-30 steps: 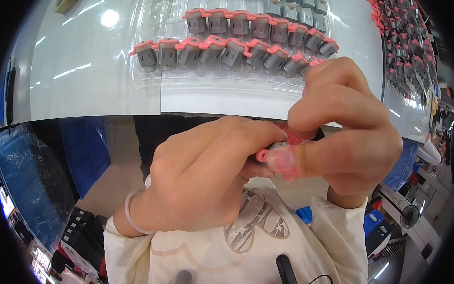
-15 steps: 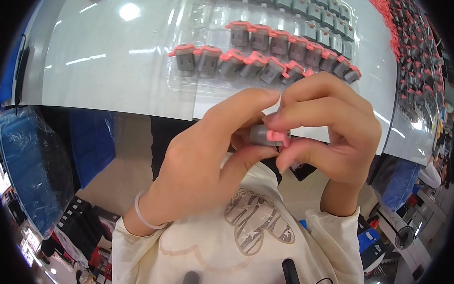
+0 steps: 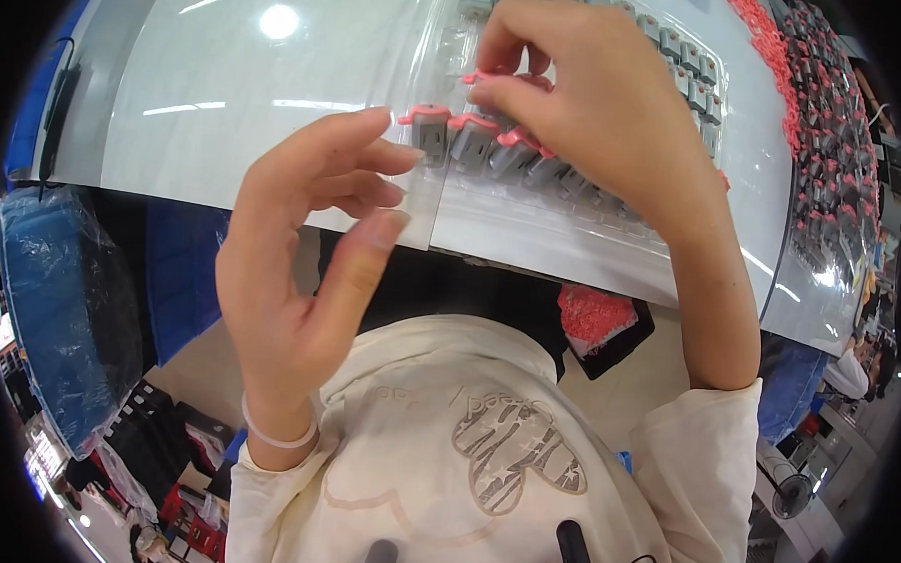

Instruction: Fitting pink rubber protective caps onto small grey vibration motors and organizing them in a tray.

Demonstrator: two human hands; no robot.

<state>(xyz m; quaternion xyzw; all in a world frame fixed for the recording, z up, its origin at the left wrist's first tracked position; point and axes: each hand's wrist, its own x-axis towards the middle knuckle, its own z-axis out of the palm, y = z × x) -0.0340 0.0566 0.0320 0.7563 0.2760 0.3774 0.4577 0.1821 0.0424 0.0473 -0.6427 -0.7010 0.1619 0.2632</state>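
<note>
My right hand reaches over a clear plastic tray, its thumb and fingers pinched together. A small grey part with a pink clip is in that pinch; only a bit of the pink shows, the rest being behind the fingers. Nearer me in the tray stands a row of grey parts with pink clips, partly covered by my right hand and forearm. My left hand is raised near the table's front edge, left of this row, with fingers apart and nothing in them.
Grey blocks without pink clips fill the tray's far side. At the right lie a heap of pink pieces and many grey-and-pink parts. Below the table edge, a dark container holds pink pieces.
My hands have separated. My right hand has carried the grey part with its pink clip forward to the tray; my left hand has let go and moved left, its fingers opening.
</note>
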